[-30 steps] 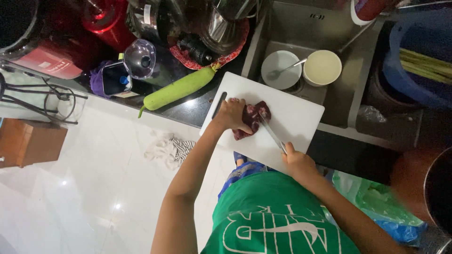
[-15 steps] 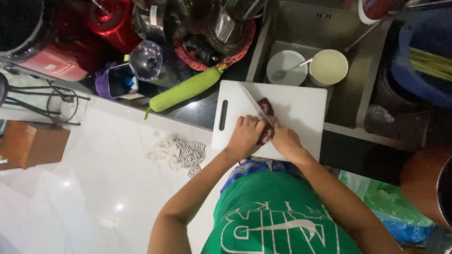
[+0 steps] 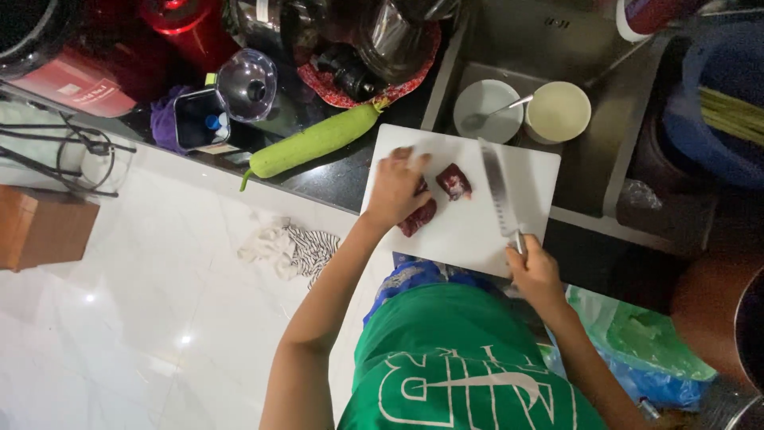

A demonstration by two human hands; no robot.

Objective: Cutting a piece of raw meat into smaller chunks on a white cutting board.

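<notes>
A white cutting board [image 3: 525, 171] lies on the dark counter, overhanging the sink edge. Two dark red pieces of meat lie on it: one piece [image 3: 454, 181] lies free, the other [image 3: 417, 218] is pressed under my left hand [image 3: 395, 188], fingers spread over it. My right hand [image 3: 535, 272] grips the handle of a large kitchen knife [image 3: 496, 188] at the board's near edge. The blade points away from me and hovers just right of the free piece, apart from it.
A long green gourd [image 3: 314, 143] lies left of the board. In the sink sit a white bowl with a spoon [image 3: 487, 111] and a cream cup [image 3: 559, 111]. Jars and appliances crowd the counter's back. A striped cloth [image 3: 296, 247] lies on the white floor. A green bag [image 3: 645, 338] lies at right.
Both hands were together over the meat, cutting it. Now the right hand has drawn the knife back to the right, and the meat lies in two separate pieces.
</notes>
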